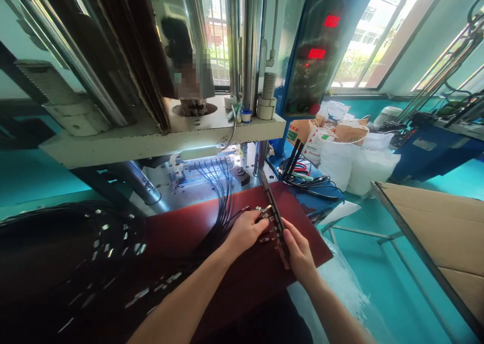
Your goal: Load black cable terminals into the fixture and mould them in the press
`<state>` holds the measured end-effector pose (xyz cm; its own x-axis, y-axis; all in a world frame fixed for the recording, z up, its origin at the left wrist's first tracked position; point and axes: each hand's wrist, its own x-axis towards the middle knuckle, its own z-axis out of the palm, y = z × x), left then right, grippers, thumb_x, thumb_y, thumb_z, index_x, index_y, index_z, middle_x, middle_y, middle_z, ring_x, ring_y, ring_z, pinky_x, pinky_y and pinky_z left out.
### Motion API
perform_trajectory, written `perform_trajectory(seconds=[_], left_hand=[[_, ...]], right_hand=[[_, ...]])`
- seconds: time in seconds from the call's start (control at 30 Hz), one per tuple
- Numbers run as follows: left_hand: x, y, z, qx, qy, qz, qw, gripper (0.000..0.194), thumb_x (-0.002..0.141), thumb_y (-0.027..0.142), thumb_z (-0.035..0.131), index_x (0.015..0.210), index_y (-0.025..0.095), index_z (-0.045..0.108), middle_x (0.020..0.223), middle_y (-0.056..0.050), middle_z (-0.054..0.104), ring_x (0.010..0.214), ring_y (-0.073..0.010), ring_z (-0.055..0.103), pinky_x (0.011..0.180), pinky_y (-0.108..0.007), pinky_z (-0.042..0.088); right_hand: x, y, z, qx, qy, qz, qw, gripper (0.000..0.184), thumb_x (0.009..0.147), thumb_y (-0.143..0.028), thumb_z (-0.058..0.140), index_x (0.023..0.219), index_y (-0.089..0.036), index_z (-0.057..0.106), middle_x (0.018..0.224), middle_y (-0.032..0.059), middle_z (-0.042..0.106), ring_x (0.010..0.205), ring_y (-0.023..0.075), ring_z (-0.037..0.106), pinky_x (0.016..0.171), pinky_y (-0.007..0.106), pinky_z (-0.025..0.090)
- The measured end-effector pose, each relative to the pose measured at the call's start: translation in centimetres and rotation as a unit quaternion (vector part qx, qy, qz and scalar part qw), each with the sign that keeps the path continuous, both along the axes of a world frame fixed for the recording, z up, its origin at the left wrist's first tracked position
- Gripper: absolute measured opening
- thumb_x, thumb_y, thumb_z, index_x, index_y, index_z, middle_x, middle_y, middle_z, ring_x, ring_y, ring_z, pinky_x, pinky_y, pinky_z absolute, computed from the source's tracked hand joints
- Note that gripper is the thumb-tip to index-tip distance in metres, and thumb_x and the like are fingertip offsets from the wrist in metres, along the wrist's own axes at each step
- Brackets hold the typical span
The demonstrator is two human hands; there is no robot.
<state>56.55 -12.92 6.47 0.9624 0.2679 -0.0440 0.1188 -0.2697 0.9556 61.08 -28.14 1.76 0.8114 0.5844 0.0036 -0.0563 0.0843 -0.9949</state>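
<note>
My right hand (301, 249) is closed round the near end of a long dark slotted bar (273, 203), which slants up and away over the red board. Beside the bar, my left hand (245, 231) pinches a cable connector (266, 209) with metal showing at its tip. Several more small connector ends sit along the bar's left side, partly hidden by my fingers. Black cables (223, 203) run from under my left forearm up to the lit clear mould area (202, 170) of the press.
The red board (181, 228) lies before the press plate (162, 145). Coiled black cables with shiny ends (109, 233) fill the left. Scissors (301, 168) and cables lie on the blue ledge. White sacks (333, 162) and a cardboard-topped table (434, 223) stand right. A person (177, 47) is behind the press.
</note>
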Motion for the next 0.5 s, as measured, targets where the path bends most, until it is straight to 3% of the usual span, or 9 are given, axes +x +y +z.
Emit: perform_trajectory(seconds=[0.2,0.5], left_hand=[[-0.14,-0.12,0.17,0.097,0.006,0.014,0.995,0.021,0.074,0.03,0.044,0.061,0.016,0.053,0.058,0.001,0.049,0.056,-0.0123,0.043,0.055,-0.022,0.032],[-0.23,0.05,-0.7,0.037,-0.023,0.01,0.999,0.023,0.076,0.029,0.044,0.058,0.015,0.048,0.058,0.002,0.045,0.056,-0.0103,0.039,0.054,-0.022,0.029]], right_hand=[[-0.04,0.06,0.23,-0.003,0.012,-0.001,1.0,0.052,0.085,-0.049,0.047,0.124,-0.015,0.046,0.052,-0.0044,0.05,0.032,0.0042,0.036,0.027,0.014,0.027],[0.14,0.16,-0.15,-0.038,-0.02,0.027,0.999,0.054,0.086,-0.05,0.045,0.127,-0.015,0.045,0.046,-0.0066,0.043,0.03,0.0045,0.034,0.027,0.014,0.025]])
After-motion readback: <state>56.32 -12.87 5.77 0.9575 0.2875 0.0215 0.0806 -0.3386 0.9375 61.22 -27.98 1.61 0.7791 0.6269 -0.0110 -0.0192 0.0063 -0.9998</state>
